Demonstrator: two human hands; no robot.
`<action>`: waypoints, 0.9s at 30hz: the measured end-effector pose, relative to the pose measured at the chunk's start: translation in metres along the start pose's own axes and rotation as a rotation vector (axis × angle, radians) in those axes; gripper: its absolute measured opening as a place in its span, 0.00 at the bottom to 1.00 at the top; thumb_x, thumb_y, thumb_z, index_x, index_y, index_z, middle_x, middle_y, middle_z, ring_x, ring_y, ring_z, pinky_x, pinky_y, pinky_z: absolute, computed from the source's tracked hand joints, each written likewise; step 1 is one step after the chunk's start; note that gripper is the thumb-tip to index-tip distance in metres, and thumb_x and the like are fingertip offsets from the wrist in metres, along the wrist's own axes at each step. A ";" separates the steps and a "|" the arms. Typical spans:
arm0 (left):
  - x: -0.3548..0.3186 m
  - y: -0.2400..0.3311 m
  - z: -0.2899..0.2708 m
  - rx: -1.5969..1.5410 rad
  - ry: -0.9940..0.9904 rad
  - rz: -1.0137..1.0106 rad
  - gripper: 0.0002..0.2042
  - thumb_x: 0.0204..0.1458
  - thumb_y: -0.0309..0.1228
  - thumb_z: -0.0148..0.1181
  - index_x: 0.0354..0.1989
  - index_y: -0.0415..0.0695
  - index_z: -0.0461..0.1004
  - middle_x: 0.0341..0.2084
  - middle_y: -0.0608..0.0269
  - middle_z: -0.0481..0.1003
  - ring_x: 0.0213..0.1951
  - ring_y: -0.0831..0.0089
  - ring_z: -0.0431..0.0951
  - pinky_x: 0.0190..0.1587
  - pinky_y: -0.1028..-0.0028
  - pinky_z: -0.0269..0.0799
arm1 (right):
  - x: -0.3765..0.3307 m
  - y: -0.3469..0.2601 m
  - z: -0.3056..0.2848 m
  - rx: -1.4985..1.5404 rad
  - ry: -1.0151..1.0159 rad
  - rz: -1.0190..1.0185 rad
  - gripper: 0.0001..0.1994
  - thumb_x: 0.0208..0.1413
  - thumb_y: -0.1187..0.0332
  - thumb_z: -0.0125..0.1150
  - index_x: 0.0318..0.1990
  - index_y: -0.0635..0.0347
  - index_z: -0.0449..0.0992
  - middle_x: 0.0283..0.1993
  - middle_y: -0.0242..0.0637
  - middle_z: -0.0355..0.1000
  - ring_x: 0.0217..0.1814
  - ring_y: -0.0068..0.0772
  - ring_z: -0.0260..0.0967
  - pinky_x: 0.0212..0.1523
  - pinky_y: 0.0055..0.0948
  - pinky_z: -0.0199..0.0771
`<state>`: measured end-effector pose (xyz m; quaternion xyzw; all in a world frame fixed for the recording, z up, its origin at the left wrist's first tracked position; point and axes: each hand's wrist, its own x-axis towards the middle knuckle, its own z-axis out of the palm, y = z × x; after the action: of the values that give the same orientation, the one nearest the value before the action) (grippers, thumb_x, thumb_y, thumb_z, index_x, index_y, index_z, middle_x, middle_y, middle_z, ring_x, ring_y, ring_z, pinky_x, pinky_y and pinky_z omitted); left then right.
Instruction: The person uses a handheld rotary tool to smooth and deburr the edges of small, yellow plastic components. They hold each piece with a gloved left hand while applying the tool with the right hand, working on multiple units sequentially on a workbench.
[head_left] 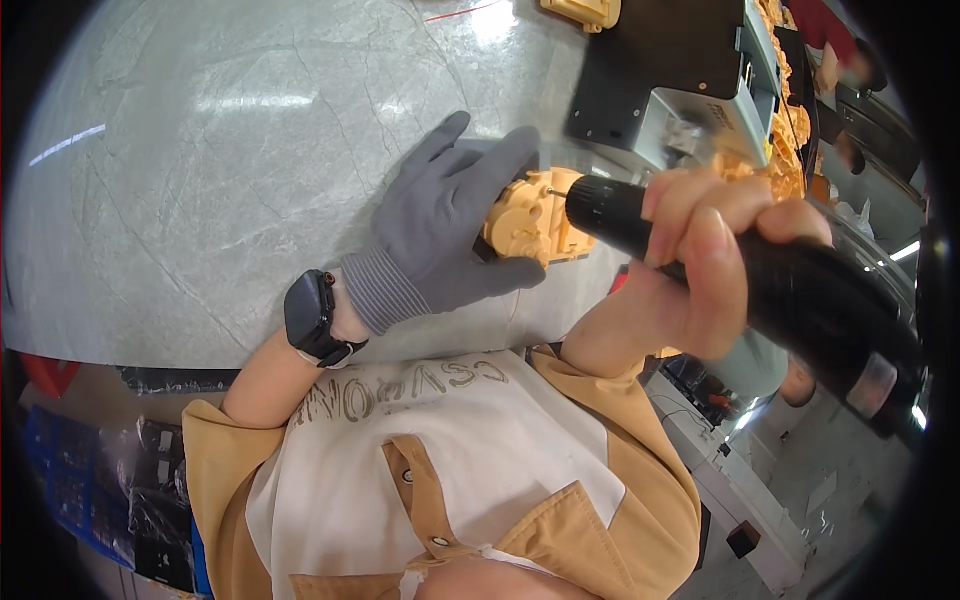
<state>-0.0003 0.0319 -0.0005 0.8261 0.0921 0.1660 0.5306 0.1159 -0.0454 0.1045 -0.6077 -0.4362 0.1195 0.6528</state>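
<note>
A tan plastic part (530, 225) is pinned to a pale marble-look worktop (200, 180) while a black power screwdriver (760, 280) is pressed against it.

The part is held down near the table's near edge by the left hand (450, 220) – gloved in grey, fingers spread over the top and left side, thumb curled beneath – so much of the casting is hidden under the glove. The screwdriver is gripped by the bare right hand (710, 260), closed tightly round the barrel; its nose is met by the part's right face, and the bit itself cannot be made out. A black smartwatch (312, 318) is worn on the left wrist. Behind the hands, a black and grey machine (680, 70) is seen – heaped tan parts (785, 130) beside it, another tan piece (585, 12) at the far edge. The lower view is filled by a white apron (420, 450) over a mustard shirt.
</note>
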 end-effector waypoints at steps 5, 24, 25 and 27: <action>-0.002 -0.003 0.007 0.045 0.063 0.070 0.40 0.33 0.40 0.66 0.56 0.39 0.53 0.36 0.59 0.72 0.42 0.63 0.71 0.60 0.60 0.50 | -0.012 0.005 -0.001 0.051 0.097 -0.055 0.14 0.41 0.81 0.47 0.38 0.60 0.60 0.17 0.35 0.58 0.15 0.28 0.56 0.24 0.33 0.63; -0.007 0.017 0.009 0.046 0.295 -0.133 0.25 0.43 0.32 0.57 0.51 0.37 0.61 0.40 0.52 0.70 0.43 0.65 0.70 0.55 0.64 0.58 | -0.060 -0.055 -0.116 0.308 0.600 0.197 0.18 0.43 0.72 0.50 0.45 0.57 0.61 0.18 0.28 0.53 0.18 0.22 0.53 0.28 0.26 0.57; -0.004 0.019 -0.001 0.261 0.278 -0.070 0.23 0.44 0.32 0.56 0.50 0.38 0.62 0.39 0.52 0.71 0.41 0.65 0.71 0.57 0.61 0.55 | -0.059 -0.060 -0.120 0.255 0.652 0.249 0.18 0.42 0.73 0.50 0.45 0.58 0.60 0.18 0.28 0.53 0.17 0.22 0.53 0.26 0.26 0.57; 0.004 0.039 -0.027 0.365 0.381 0.044 0.20 0.43 0.33 0.56 0.46 0.39 0.65 0.36 0.55 0.72 0.37 0.65 0.71 0.55 0.56 0.55 | -0.054 -0.075 -0.120 0.212 0.614 0.208 0.18 0.42 0.73 0.50 0.45 0.60 0.59 0.17 0.28 0.52 0.16 0.22 0.53 0.24 0.26 0.57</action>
<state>-0.0073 0.0396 0.0462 0.8638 0.2007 0.3105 0.3421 0.1416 -0.1827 0.1635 -0.5855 -0.1399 0.0417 0.7975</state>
